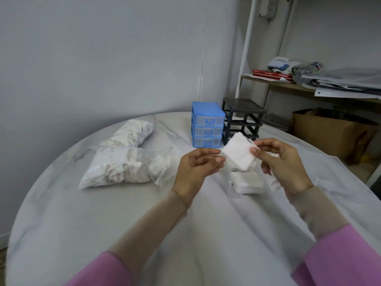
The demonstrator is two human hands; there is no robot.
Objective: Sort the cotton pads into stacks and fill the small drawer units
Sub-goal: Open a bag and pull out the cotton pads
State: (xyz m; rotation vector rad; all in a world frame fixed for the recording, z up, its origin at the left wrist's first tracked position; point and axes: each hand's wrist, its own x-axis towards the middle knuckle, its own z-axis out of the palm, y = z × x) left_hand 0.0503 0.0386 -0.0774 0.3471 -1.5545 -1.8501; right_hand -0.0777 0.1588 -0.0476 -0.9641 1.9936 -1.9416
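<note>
A small stack of white cotton pads [239, 153] is held up above the table. My right hand [282, 162] pinches its right edge between thumb and fingers. My left hand [195, 168] touches the stack's left corner with its fingertips, fingers curled. Under the hands, a clear drawer [247, 183] filled with white pads lies on the table. Behind stand the blue drawer unit [207, 124], its three drawers pushed in, and a black drawer frame [242, 120] without drawers. Two clear bags of loose pads [123, 164] lie at the left.
The round table is covered with a white cloth [144, 213]. A shelf [288, 85] with books and papers stands at the back right, with a cardboard box [334, 133] on the floor beneath it. A grey wall is behind the table.
</note>
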